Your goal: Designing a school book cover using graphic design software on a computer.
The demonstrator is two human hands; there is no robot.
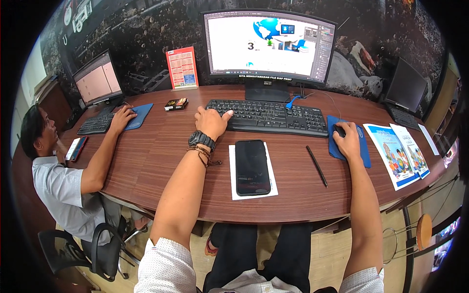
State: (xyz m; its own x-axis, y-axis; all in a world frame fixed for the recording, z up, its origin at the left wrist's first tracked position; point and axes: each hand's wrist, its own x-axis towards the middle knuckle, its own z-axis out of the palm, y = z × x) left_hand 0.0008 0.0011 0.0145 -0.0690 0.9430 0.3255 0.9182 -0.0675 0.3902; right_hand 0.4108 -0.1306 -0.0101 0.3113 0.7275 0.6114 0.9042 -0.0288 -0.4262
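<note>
On the near side of the long black plastic keyboard (pixel 273 118), a black glass-fronted phone (pixel 253 167) is laid on a white paper sheet (pixel 233 171), and a slim black pen (pixel 317 166) is set to the right of both; all are carried by a brown wood-grain surface (pixel 293 207).

At the keyboard's left end, the left hand (pixel 211 122) is placed with nothing gripped, its fingers bent over the keys and its thumb extended to the right; whether any key is pressed cannot be told. Just beside the keyboard's right end, on a blue mouse pad (pixel 365 152), a small dark mouse (pixel 339 130) is loosely grasped under the curled right hand (pixel 348 143). The keyboard's long axis is thus stretched crosswise between the hands, the mouse being directly under the right one and well apart from the left.

Of the mouse, only part of a dark, rounded shell is left uncovered by the fingers. The keyboard is seen to be flat and matt, with close rows of black keys.

Behind the keyboard, a wide curved black-framed monitor (pixel 273 46) is stood, with a blue globe shown on a white page.
</note>
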